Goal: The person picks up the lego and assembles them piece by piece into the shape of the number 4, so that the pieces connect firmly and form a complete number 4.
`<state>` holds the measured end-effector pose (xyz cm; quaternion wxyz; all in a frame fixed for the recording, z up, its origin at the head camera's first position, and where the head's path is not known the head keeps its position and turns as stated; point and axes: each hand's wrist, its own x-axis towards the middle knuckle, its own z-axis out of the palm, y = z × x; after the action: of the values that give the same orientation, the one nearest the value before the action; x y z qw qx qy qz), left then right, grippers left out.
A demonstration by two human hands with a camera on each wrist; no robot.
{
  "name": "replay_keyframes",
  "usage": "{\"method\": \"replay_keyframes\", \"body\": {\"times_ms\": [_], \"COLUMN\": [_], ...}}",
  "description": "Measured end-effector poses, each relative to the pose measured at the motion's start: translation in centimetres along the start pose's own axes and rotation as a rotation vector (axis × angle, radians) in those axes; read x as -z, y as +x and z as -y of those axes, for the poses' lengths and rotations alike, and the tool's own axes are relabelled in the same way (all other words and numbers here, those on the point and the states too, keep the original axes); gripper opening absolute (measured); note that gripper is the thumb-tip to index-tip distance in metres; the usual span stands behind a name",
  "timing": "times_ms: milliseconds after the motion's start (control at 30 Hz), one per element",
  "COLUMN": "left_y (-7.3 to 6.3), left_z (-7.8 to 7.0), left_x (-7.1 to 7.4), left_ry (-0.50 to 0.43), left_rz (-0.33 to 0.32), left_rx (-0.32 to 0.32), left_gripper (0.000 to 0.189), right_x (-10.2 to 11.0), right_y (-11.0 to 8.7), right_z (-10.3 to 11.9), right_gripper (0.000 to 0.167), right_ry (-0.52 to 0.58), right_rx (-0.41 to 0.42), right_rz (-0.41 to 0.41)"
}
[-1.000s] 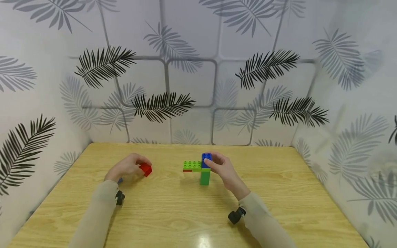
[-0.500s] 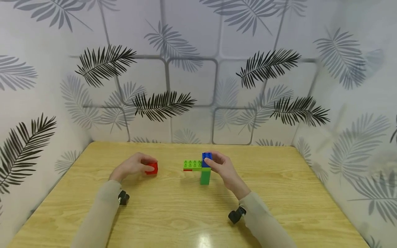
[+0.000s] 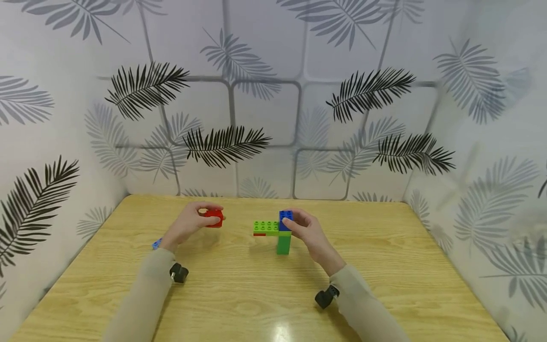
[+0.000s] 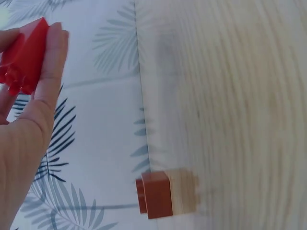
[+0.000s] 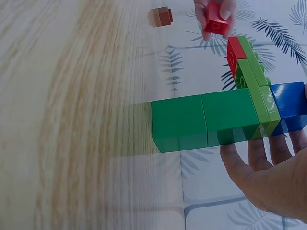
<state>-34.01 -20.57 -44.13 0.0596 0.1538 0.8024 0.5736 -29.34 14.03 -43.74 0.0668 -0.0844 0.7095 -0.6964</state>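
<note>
Our left hand (image 3: 190, 223) pinches the red brick (image 4: 26, 57) — left of the lime plate (image 3: 266, 227), which points toward it. Our right hand (image 3: 311, 232) grips the blue brick (image 5: 289, 103).

Counts, head view: 1 L hand (image 3: 188, 225) at 8 o'clock, 1 R hand (image 3: 309, 237) at 5. Totals 2 red: 1 red brick (image 3: 215, 219) at 8, 1 red pc. (image 3: 259, 234) just past 6. Has 2 green bricks (image 5: 180, 122) near 6; 2 blue: 1 dk. blue brick (image 3: 284, 223) near 6, 1 lt. blue pc. (image 3: 157, 243) at 8. Includes 1 brown brick (image 4: 158, 194) (6 o'clock, L wrist view); lime pcs. (image 3: 266, 225), no. unclear. Also shows 2 sleeves (image 3: 138, 299), 2 wrist cams (image 3: 178, 273), 1 table (image 3: 239, 294).
</note>
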Motion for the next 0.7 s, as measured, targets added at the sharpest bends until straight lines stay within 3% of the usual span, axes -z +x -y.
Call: {"method": "replay_keyframes", "body": {"times_ms": [367,700], "left_y": [0.5,0.6], "left_z": [-1.8,-3.2], "left_x": [-4.3,-7.1], "left_ry": [-0.062,-0.01], "left_rz": [-0.029,0.0], "left_rx": [-0.155,-0.222], "left_gripper": [0.052,0.054], "right_x": [0.1,0.0], "right_y": [-0.1,-0.1], "right_z": [0.2,-0.2], "right_gripper": [0.042,0.043], "right_ry": [0.006,0.014], "right_rx": [0.01,0.015], "right_rz": [-0.004,-0.001]}}
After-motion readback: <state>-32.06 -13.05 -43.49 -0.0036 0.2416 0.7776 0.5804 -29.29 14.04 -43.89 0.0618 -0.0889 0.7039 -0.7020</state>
